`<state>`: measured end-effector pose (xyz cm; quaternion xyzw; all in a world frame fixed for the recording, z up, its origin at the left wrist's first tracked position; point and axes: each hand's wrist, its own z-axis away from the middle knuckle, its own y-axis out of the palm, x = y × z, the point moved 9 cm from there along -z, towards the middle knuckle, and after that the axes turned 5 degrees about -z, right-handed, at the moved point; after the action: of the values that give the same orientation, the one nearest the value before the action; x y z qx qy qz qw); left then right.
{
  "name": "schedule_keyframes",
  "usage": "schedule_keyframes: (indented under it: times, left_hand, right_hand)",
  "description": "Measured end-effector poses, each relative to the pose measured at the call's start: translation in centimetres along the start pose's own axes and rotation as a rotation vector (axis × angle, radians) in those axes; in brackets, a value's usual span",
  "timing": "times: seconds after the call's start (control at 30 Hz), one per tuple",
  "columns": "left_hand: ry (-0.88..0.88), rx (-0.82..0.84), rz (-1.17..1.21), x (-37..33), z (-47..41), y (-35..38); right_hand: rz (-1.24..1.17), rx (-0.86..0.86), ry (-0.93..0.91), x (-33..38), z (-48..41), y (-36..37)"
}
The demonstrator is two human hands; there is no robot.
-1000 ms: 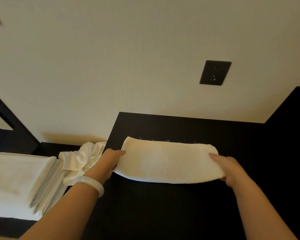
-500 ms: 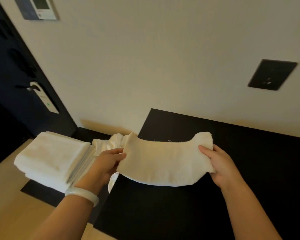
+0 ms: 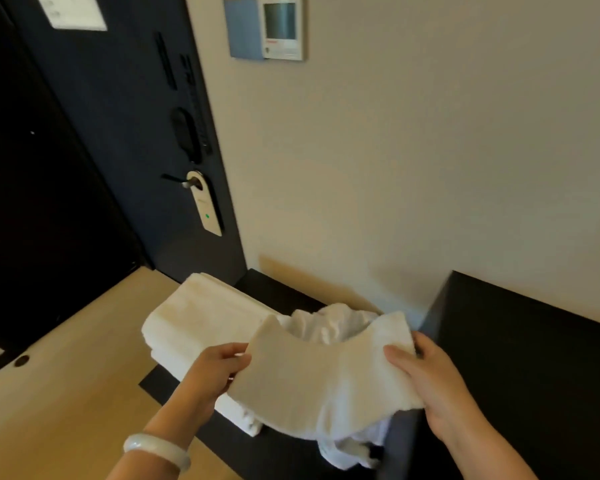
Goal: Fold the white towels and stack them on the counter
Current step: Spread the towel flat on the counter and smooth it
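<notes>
Hands are both grasping one folded towel (image 3: 326,379): the left hand (image 3: 217,370) is pinching its left end, and the right hand (image 3: 430,379) is clamping its right end with the thumb lying on top, so neither hand is free. The towel is hanging in the air between them, sagging in the middle. It is hovering over the low counter (image 3: 284,292), above a crumpled heap (image 3: 329,323) of white cloth and just right of the stack (image 3: 201,320) sitting at that counter's left end. The raised counter (image 3: 534,375) is standing to the right, its left edge beside the right hand.

As for progress, the folding of this piece is looking finished, and laying it on the stack is what is left for it. The heap is lying unfolded.

Counting gives two hands, one held towel, one stack and one heap. Layers in the stack are blurring together, perhaps several, and the heap may be hiding more than one towel.
</notes>
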<state>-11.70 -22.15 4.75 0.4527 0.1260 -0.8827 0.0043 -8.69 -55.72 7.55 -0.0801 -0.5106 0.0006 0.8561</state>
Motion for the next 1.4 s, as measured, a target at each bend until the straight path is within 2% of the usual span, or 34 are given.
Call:
schedule_keyframes:
  times: [0.1,0.27,0.47,0.53,0.63,0.77,0.93,1.03,1.13,1.23,1.3,1.33,1.4]
  left_hand:
    - [-0.03,-0.013,-0.054,1.3,-4.9,-7.0]
    - [-0.055,0.015,-0.215,0.9,-12.4,-16.5]
    - [0.057,0.036,-0.405,-3.9,-20.6,-23.7]
    - [0.048,0.055,-0.452,-3.7,-23.3,-24.6]
    - [-0.028,0.077,-0.582,-0.4,-27.0,-24.1]
    - [-0.095,0.031,-0.639,2.6,-29.9,-23.8]
    - [0.006,-0.001,-0.536,0.8,-31.0,-23.9]
    - [0.071,-0.029,-0.558,-0.5,-31.4,-24.5]
    - [0.047,-0.034,-0.683,0.0,-31.7,-24.1]
    - [0.112,-0.107,-0.975,-0.4,-31.5,-22.5]
    - [0.249,-0.175,-1.21,-1.9,-29.9,-20.1]
    - [0.34,-0.174,-1.3,-2.3,-28.8,-18.3]
    - [0.553,-0.093,-1.417,-1.9,-26.3,-13.7]
  right_hand:
    - [0.113,-0.004,0.057,0.0,-1.6,8.2]
    - [0.148,-0.012,0.143,-1.6,-3.3,19.4]
    - [0.022,-0.137,0.133,-2.7,-5.7,24.5]
    - [-0.036,-0.16,0.23,-5.2,-6.5,25.4]
    - [-0.049,-0.142,0.374,-10.1,-8.3,27.1]
    - [-0.063,-0.28,0.372,-10.7,-9.0,27.3]
    - [-0.111,-0.321,0.317,-11.0,-9.5,26.9]
    - [-0.104,-0.364,0.293,-11.3,-9.2,26.4]
    - [-0.135,-0.364,0.346,-12.1,-8.9,26.7]
    - [-0.142,-0.341,0.365,-12.1,-9.0,26.8]
    - [-0.055,-0.34,0.311,-11.0,-9.3,26.7]
    - [0.076,-0.358,0.256,-10.3,-9.4,26.4]
    - [0.516,-0.409,0.061,-7.6,-9.3,26.1]
